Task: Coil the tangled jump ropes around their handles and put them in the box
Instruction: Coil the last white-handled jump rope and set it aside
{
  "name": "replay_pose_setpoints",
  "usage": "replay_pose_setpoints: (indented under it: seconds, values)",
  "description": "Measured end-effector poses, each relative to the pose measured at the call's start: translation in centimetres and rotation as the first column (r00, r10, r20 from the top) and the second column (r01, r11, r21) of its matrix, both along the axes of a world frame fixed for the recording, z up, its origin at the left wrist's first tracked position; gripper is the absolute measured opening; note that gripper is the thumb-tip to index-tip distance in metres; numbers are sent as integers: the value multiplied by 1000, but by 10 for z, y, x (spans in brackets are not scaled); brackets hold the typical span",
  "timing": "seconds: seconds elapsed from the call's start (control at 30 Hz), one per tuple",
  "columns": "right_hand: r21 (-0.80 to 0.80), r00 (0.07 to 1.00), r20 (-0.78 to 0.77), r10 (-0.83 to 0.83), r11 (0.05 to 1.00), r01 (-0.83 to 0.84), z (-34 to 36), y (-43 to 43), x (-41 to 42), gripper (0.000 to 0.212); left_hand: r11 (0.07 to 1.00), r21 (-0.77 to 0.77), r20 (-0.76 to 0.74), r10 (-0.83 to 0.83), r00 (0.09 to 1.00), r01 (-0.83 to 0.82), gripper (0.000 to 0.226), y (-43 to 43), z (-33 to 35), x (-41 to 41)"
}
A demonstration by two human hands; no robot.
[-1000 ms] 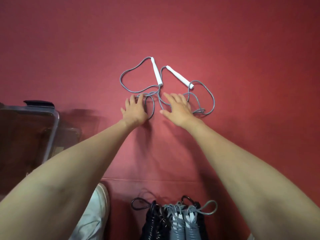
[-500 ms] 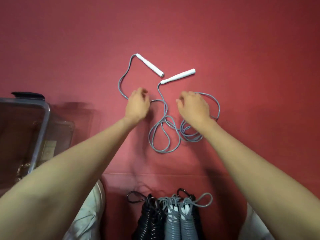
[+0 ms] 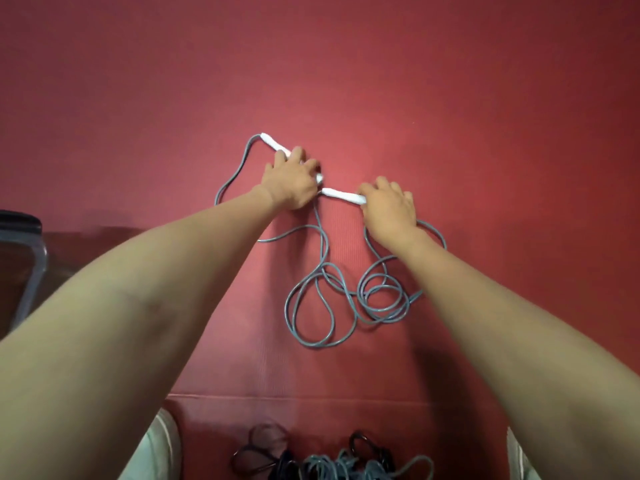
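Rope: the grey jump rope point(image 3: 325, 247) lies loose, with its tangle of loops in the lower centre of the frame, below and between my wrists.
Handles: both are white. The left handle point(image 3: 273, 144) slants from upper left down to the right. The right handle point(image 3: 341, 195) lies almost level. Their inner ends are near each other but apart.
Left grip: my left hand point(image 3: 291, 183) covers the lower part of its handle, fingers curled over it, and the upper end pokes out.
Right grip: my right hand point(image 3: 389, 211) curls round the right end of its handle, leaving the left end bare.
What the move turns on: the two long axes meet at an angle, and all the slack lies toward me. I judge the handles must come parallel, side by side, before any winding.
Snag risk: the loops cross one another, so the cord may catch as it is drawn in.
Surface: a red mat point(image 3: 485, 133), with its near edge running across the lower frame.
Room: the box point(image 3: 36, 268) sits at the left edge, nearer my left arm. The coiled ropes point(image 3: 332, 462), grey and black, lie at bottom centre.
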State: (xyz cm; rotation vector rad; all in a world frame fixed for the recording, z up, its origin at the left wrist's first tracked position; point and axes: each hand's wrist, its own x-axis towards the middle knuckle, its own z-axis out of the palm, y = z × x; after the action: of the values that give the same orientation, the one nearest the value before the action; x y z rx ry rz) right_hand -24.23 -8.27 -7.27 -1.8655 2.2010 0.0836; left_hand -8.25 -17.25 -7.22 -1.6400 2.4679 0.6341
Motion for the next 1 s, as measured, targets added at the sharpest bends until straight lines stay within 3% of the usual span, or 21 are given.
replay_pose_setpoints:
  seconds: [0.17, 0.27, 0.37, 0.43, 0.5, 0.63, 0.87, 1.0]
  values:
    - [106, 993, 16, -118, 988, 115, 14, 27, -13, 31, 995, -94, 60, 34, 998, -29, 24, 26, -10, 19]
    - [64, 927, 202, -316, 949, 309, 40, 43, -14, 29, 990, 30, -240, 140, 961, -136, 46, 56, -2, 30]
    - [31, 849, 366, -382, 917, 399, 78, 60, -10, 30, 927, 155, -468, 373, 801, -341, 43, 87, 40, 29]
    - [-2, 823, 438, -360, 916, 402, 108, 74, -7, 29, 835, 302, -526, 548, 650, -460, 43, 105, 77, 26]
    - [-11, 791, 516, -327, 922, 388, 143, 88, -3, 27, 773, 419, -543, 634, 551, -476, 38, 124, 113, 25]
    - [-37, 750, 609, -257, 936, 351, 224, 119, 11, 27, 785, 515, -606, 618, 502, -344, 18, 161, 197, 30]
    - [-198, 614, 783, -101, 895, 400, 393, 161, 19, 12, 913, 341, -820, 406, 403, -225, 11, 209, 392, 29]
    - [-299, 510, 858, 59, 864, 404, 469, 188, 33, 9, 926, 350, -895, 376, 240, -144, 12, 239, 465, 28]
